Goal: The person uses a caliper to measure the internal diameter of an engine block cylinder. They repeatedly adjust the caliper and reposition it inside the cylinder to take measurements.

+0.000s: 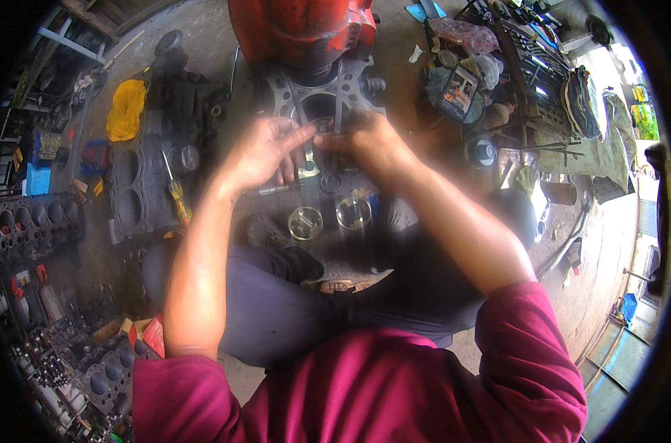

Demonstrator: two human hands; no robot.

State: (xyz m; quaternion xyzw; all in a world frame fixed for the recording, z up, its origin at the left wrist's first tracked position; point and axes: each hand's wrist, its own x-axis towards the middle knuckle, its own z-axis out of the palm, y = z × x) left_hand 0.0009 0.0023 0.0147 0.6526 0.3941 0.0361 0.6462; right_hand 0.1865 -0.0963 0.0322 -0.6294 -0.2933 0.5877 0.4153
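Observation:
My left hand (pixel 265 153) and my right hand (pixel 365 140) meet over the near end of a grey metal engine block (pixel 282 90), thumb tips almost touching. Both hands are closed, fingers curled down around something small; haze and the hands themselves hide what it is. Just below them a dark metal part with a round end (pixel 329 181) shows, its kind unclear. Closer to me, one piston (pixel 304 223) and another piston (pixel 354 213) lie between my shoes.
A red machine (pixel 298 29) stands over the block. To the left are another engine block (pixel 131 184), a screwdriver (pixel 174 188) and a yellow cloth (pixel 126 111). A phone (pixel 459 92) lies at the right near a tool rack (pixel 531 70). A cylinder block (pixel 33 221) sits far left.

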